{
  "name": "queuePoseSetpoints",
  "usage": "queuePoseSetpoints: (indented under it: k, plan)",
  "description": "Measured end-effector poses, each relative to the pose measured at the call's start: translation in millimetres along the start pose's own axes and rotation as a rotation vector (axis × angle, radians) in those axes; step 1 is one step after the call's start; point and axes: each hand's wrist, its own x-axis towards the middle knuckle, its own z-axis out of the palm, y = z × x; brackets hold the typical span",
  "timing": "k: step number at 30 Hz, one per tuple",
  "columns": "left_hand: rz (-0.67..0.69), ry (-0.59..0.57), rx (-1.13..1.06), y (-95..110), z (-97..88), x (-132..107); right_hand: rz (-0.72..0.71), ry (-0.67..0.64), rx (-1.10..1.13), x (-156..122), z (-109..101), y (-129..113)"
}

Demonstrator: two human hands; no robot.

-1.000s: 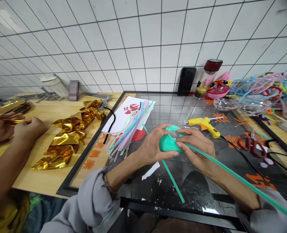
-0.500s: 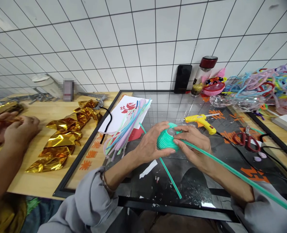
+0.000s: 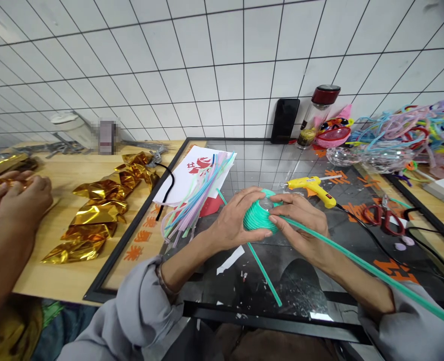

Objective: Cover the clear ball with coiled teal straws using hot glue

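Both my hands hold a small round ball wrapped in coils of green tube [image 3: 257, 218], just above the black glass work surface [image 3: 282, 281]. My left hand [image 3: 237, 220] cups its left side with fingers curled round it. My right hand [image 3: 300, 220] presses fingers on its right side and on the long green tube [image 3: 376, 276], which runs off to the lower right over my forearm. A second green tube [image 3: 263, 268] lies on the glass below the ball.
A yellow glue gun [image 3: 312, 186] and red scissors [image 3: 382, 218] lie to the right. A bundle of pastel tubes [image 3: 195, 200] rests on white paper. Gold foil pieces [image 3: 101, 210] cover the wooden table, where another person's hands [image 3: 15, 198] work. A phone [image 3: 284, 120] and jar [image 3: 317, 115] stand by the wall.
My hands have shifted slightly on the ball, still gripping it. The other person's hands on the left have drawn closer together over a gold piece.
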Motion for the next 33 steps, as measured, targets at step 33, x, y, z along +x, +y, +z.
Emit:
queuePoseSetpoints:
  k: [33]
  plan:
    - [0.039,0.005,0.011,-0.7,-0.1,3.8,-0.022,0.016,-0.025,-1.3,3.2,1.5]
